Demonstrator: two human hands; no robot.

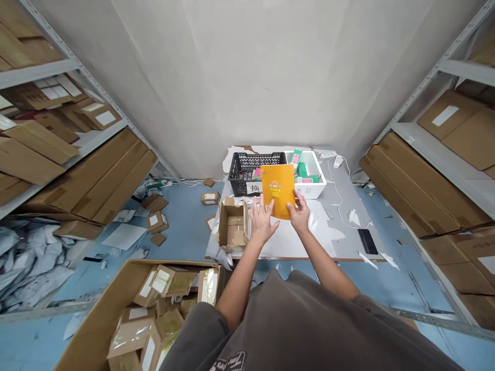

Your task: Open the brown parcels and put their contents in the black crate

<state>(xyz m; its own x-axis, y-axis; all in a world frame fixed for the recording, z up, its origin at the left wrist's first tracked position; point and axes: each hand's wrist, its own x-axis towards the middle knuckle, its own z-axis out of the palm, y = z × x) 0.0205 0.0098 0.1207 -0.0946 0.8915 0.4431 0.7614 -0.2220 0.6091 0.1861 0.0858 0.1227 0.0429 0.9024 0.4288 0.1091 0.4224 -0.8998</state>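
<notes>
An orange booklet (pixel 277 189) is held upright at centre frame, above the table, in front of a black plastic crate (pixel 243 167) and a white foam box (pixel 309 178) holding green and pink packs. The right hand (pixel 298 212) is partly closed on the booklet's lower right edge, thumb on the front cover. The left hand (pixel 262 221) is open, fingers spread, and appears to touch the lower left corner; no firm grip can be made out.

Risk judged highest at the booklet: with one hand's grip on a thin, flexible item, a slip could drop it into the open cardboard box (pixel 232 229) just below the left hand. That box stands near the table's lower left edge, so a knock from the left wrist could tip it off. The booklet's upper edge overlaps the crate and foam box, so a forward swing could catch their rims.

Most room for movement is judged to lie right of the right hand, toward a loose white cable (pixel 340 198) and a black phone (pixel 367 241) near the table's right edge, where either could be snagged or knocked.
</notes>
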